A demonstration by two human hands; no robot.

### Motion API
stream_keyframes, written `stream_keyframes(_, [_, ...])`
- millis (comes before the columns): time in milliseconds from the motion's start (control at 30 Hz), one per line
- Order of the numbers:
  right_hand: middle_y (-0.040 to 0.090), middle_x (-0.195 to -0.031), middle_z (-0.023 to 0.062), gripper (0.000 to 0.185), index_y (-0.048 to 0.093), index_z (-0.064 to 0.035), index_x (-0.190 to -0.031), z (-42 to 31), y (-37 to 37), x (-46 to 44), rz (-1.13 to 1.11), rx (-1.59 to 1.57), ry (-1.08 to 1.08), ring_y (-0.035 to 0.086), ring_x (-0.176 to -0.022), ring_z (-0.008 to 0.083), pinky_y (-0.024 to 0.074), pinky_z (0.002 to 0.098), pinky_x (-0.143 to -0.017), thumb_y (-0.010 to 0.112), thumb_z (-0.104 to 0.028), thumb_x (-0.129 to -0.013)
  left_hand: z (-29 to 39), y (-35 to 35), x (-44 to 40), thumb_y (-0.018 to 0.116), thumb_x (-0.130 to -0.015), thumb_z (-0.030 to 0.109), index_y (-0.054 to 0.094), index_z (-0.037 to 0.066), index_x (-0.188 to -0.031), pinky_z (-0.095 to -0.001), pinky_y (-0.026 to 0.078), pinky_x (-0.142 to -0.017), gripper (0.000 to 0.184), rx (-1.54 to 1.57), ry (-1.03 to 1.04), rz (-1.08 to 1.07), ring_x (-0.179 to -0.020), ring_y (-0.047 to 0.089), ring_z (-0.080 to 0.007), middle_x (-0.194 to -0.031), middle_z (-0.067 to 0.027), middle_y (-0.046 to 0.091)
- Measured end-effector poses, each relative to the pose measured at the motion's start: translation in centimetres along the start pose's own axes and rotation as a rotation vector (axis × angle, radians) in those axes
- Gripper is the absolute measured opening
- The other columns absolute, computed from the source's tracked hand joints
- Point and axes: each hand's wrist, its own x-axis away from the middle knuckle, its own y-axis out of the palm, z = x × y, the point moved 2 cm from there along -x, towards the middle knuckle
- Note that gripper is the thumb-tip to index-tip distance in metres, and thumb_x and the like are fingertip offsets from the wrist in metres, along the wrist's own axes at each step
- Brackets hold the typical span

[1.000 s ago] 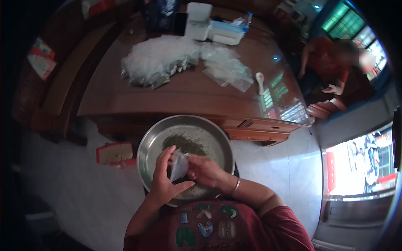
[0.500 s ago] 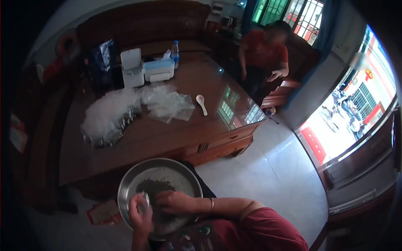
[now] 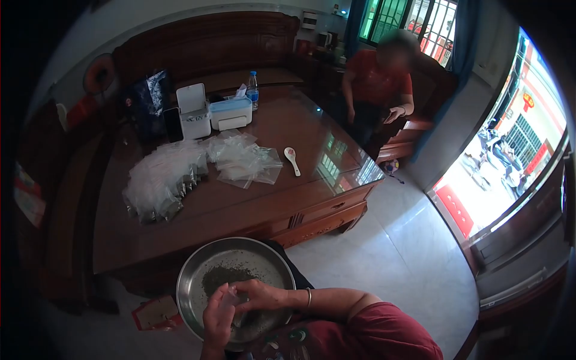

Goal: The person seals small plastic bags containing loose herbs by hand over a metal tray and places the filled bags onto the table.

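My left hand (image 3: 217, 318) is closed around a small clear plastic bag (image 3: 228, 297), held upright above a wide round metal pan (image 3: 186, 300). My right hand (image 3: 261, 295), a bangle on its wrist, has its fingers drawn together at the bag's upper edge. What those fingers grip, if anything, is too small to make out. Dark, loose crumbs (image 3: 223, 275) lie heaped in the middle of the pan, with finer bits scattered around. The forearms and hands cover the pan's near part.
On the glass-topped wooden table (image 3: 198, 222) lie a pile of filled clear bags (image 3: 162, 180), flat clear bags (image 3: 243, 159) and a white spoon (image 3: 291, 161). Behind them stand a white box (image 3: 195, 123), a tissue box (image 3: 231, 114) and a water bottle (image 3: 253, 90). A person (image 3: 378, 81) sits beyond.
My right hand has risen from the crumbs in the pan to the bag's upper edge. The left hand and bag have moved slightly right, and the whole view has shifted a little.
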Motion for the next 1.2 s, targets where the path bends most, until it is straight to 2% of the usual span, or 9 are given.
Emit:
stream_keyframes(100, [0.061,-0.091,0.0081,0.033,0.056,-0.0015,-0.101,0.5,0.0,0.1,0.044,-0.014,-0.017,0.053,-0.072,0.0174,0.0447,0.0296,-0.069,0.067,-0.014,-0.073,0.0,-0.3,0.1,0.043,-0.083,0.001,0.052,-0.004,-0.11,-0.0311,0.041,-0.088,0.029,-0.07,0.046,0.007,-0.096,0.054,-0.0212,-0.11,-0.0156,0.056])
stream_keyframes(267, [0.061,-0.092,0.0092,0.025,0.059,-0.0005,-0.097,1.7,-0.5,-0.4,-0.028,0.182,-0.04,0.056,-0.074,0.02,0.0452,0.0304,-0.07,0.064,-0.012,-0.076,1.5,-1.5,-0.3,0.04,-0.083,-0.003,0.058,-0.004,-0.1,-0.0297,0.041,-0.086,0.024,-0.228,0.126,0.162,-0.094,0.054,-0.0195,-0.104,-0.0122,0.059])
stream_keyframes(400, [0.061,-0.092,0.0099,0.016,0.06,0.0011,-0.09,0.9,-0.5,-0.4,0.092,0.289,-0.263,0.057,-0.075,0.0229,0.0456,0.0319,-0.07,0.06,-0.009,-0.078,1.6,-1.5,-0.3,0.04,-0.083,-0.004,0.06,-0.004,-0.095,-0.0279,0.041,-0.084,0.023,-0.231,0.104,0.201,-0.09,0.055,-0.0187,-0.1,-0.0109,0.06])
stream_keyframes(567, [0.061,-0.092,0.0102,0.015,0.059,0.0024,-0.091,-1.6,-1.2,-0.7,0.039,0.325,-0.464,0.059,-0.076,0.025,0.0462,0.0332,-0.069,0.059,-0.008,-0.08,1.8,-1.5,-0.1,0.04,-0.087,0.002,0.06,-0.004,-0.092,-0.0266,0.041,-0.083,0.021,-0.189,0.077,0.196,-0.088,0.055,-0.0174,-0.097,-0.0115,0.061])
stream_keyframes(767, [0.061,-0.09,0.0097,0.013,0.058,0.0022,-0.089,-1.9,-1.5,-0.4,0.107,0.207,-0.342,0.058,-0.072,0.0242,0.0463,0.0329,-0.067,0.058,-0.007,-0.08,1.0,-2.1,0.1,0.042,-0.086,0.003,0.06,-0.004,-0.091,-0.025,0.041,-0.081,0.019,-0.133,0.017,0.233,-0.085,0.054,-0.0153,-0.094,-0.0095,0.062])
stream_keyframes(900, [0.06,-0.087,0.009,0.012,0.058,0.0014,-0.089,-0.8,-1.0,-0.6,-0.007,0.259,-0.276,0.057,-0.07,0.0224,0.0456,0.0311,-0.064,0.059,-0.006,-0.08,0.7,-1.8,-0.2,0.046,-0.086,0.003,0.06,-0.002,-0.09,-0.0234,0.041,-0.079,0.016,-0.234,0.013,0.26,-0.082,0.054,-0.0136,-0.09,-0.0075,0.062])
stream_keyframes(1100, [0.06,-0.084,0.0084,0.011,0.058,0.0001,-0.089,-0.9,-0.9,-0.7,0.101,0.245,-0.313,0.056,-0.068,0.0197,0.0445,0.0294,-0.063,0.06,-0.007,-0.08,0.5,-1.9,0.0,0.047,-0.086,0.004,0.06,-0.001,-0.089,-0.0222,0.04,-0.076,0.014,-0.167,-0.003,0.286,-0.078,0.052,-0.012,-0.086,-0.0058,0.061])
stream_keyframes(1200, [0.058,-0.077,0.0075,0.012,0.058,-0.0007,-0.086,-0.3,-0.8,-0.7,0.113,0.181,-0.295,0.051,-0.061,0.0199,0.0425,0.0295,-0.059,0.061,-0.009,-0.078,0.2,-2.2,0.1,0.048,-0.086,0.005,0.06,-0.001,-0.088,-0.0214,0.04,-0.073,0.013,-0.184,-0.043,0.296,-0.074,0.051,-0.0107,-0.082,-0.0045,0.06])
